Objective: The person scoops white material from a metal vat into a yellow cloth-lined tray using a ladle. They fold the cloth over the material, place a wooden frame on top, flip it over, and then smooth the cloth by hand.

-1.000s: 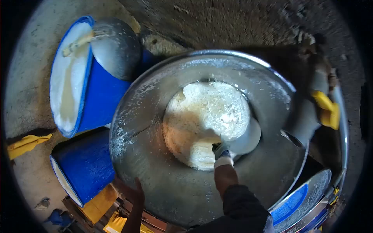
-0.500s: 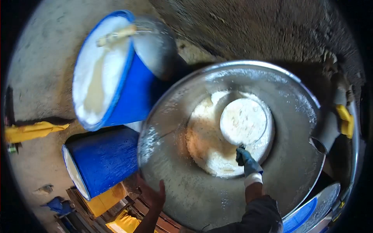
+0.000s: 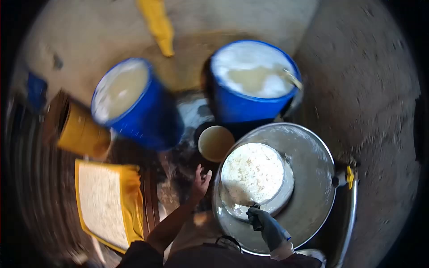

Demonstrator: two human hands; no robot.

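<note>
My right hand (image 3: 263, 222), in a dark glove, is closed around the handle of a round, pot-like scoop (image 3: 283, 177). The scoop is heaped with pale, crumbly wet material (image 3: 252, 172). It is held over the left side of a wide steel vat (image 3: 313, 183), whose lower contents are mostly hidden beneath it. My left hand (image 3: 201, 182) is bare, with its fingers apart and nothing in it. It hovers just left of the vat's rim, below a small round bucket (image 3: 216, 144).
Two blue barrels (image 3: 254, 107) (image 3: 154, 116) with frothy, pale contents stand beyond the vat. At left are a yellow container (image 3: 82, 134) and a yellow-edged tray or sack (image 3: 132, 201) of white material. A yellow-handled valve (image 3: 349, 177) and pipe flank the vat's right side.
My view has swung left, bringing the small bucket and yellow-edged tray into sight. The filled scoop has moved from inside the vat towards its left rim. My left hand remains open.
</note>
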